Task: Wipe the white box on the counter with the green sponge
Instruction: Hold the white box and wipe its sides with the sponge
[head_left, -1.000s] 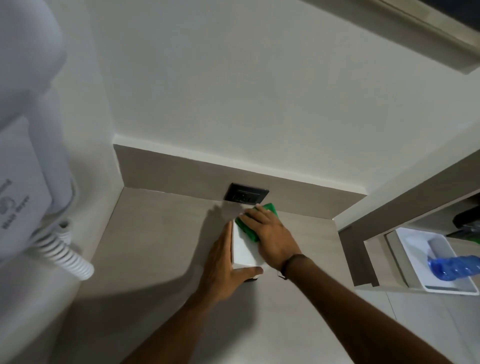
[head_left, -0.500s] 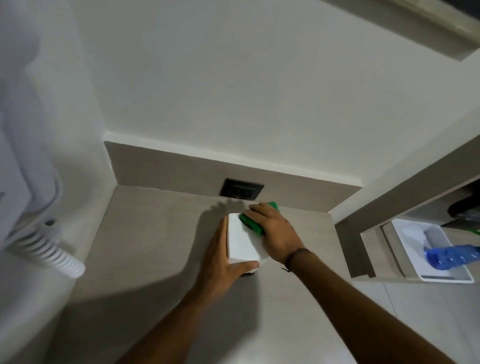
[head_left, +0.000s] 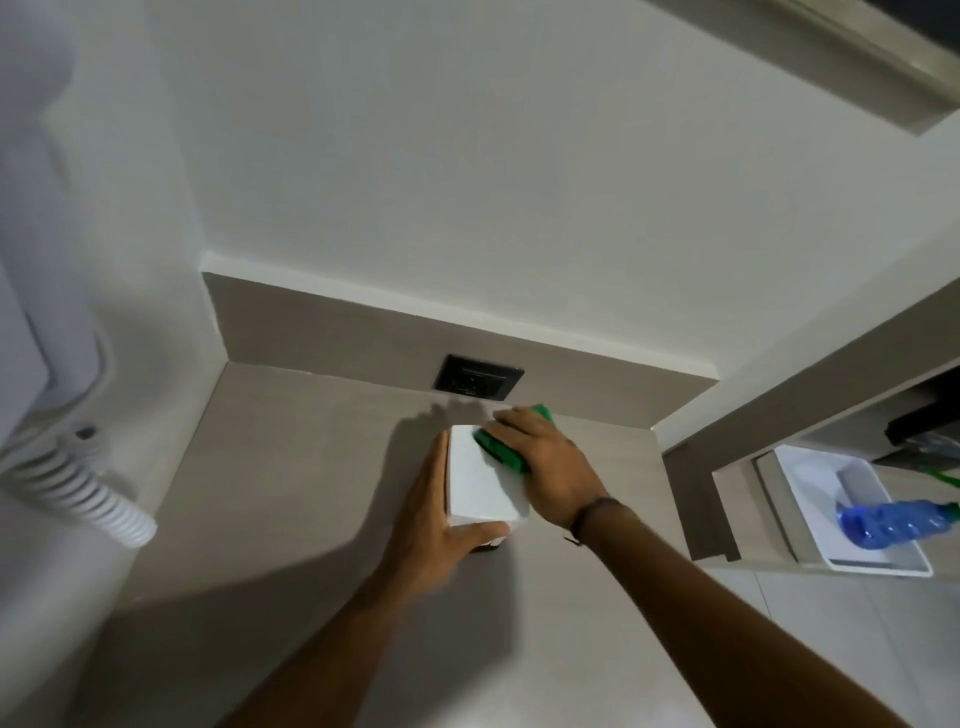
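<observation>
Far left on my feed, a white wall unit (head_left: 31, 291) hangs blurred, its coiled cord (head_left: 78, 488) trailing down to the counter (head_left: 291, 467). Further in, my left hand (head_left: 436, 525) clasps the box (head_left: 480, 480): palm flat against its left side, thumb hooked around the near edge. The box stands on the counter near the back, just in front of a dark outlet (head_left: 479, 378) set in the backsplash. On the box's far right corner lies the sponge (head_left: 501, 449), pressed down by my right hand (head_left: 545, 467), fingers curled over it; a dark band circles that wrist. Right of the counter, on a lower shelf, a white tray (head_left: 904, 564) holds a blue bottle (head_left: 893, 522) lying on its side.
</observation>
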